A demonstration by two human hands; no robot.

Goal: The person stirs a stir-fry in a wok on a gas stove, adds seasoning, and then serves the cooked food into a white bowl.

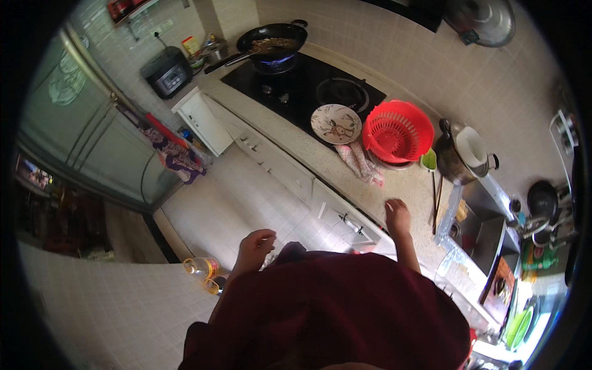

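My left hand hangs in front of my body above the floor, fingers curled, holding nothing that I can see. Over the countertop's front edge is my right hand, loosely curled, with nothing visible in it. Beyond it lie a pink-and-white checked cloth, a patterned bowl and a red plastic colander. At the far left of the black gas hob, a black wok with food and a utensil in it stands over a lit blue flame.
A pair of chopsticks and a small green-and-white dish lie right of the colander. Further right are a steel pot and the sink. A rice cooker stands at the far left. Bottles stand on the floor near my left arm.
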